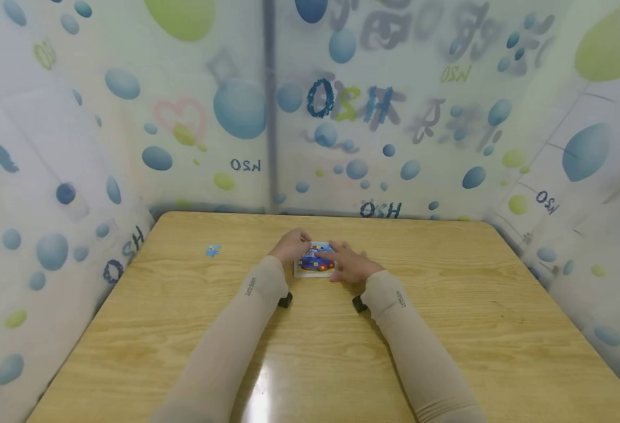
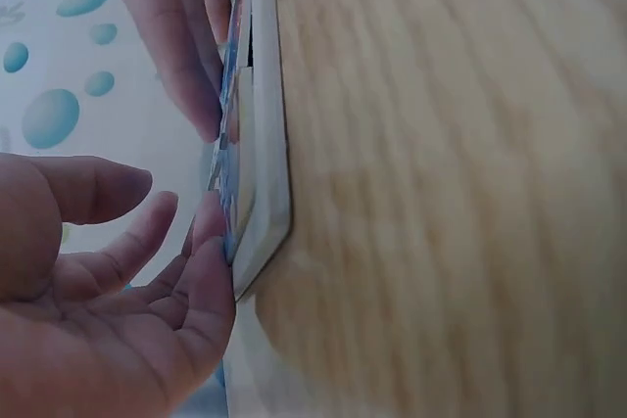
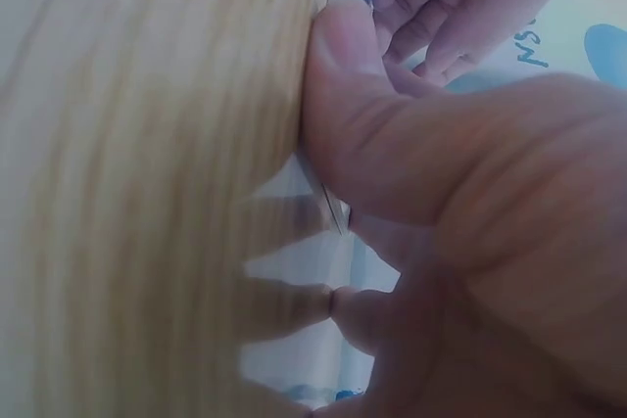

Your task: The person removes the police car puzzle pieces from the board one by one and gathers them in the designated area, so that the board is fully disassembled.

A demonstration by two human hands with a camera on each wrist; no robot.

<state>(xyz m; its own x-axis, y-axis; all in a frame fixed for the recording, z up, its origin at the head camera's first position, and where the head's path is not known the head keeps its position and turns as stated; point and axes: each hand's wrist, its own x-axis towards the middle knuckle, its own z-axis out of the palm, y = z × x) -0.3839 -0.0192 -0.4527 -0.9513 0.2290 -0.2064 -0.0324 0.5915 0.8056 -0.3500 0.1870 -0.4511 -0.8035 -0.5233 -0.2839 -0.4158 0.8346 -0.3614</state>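
Left grip first: the left hand (image 1: pixel 291 245) has its fingers loosely bent, tips touching the left end of the puzzle (image 1: pixel 314 265), thumb clear, nothing clasped. Over to the right hand (image 1: pixel 353 264): fingers spread across the picture's right part, thumb against the white frame (image 1: pixel 310 275), no clench there. The puzzle, showing a blue car, lies between the two hands, its longer side apparently running left to right, right end partly covered. And out to the left, well apart on the table (image 1: pixel 447 305), one loose blue piece (image 1: pixel 212 251)! The left hand is nearer, the piece lying sideways from it; the right hand sits beyond the puzzle.
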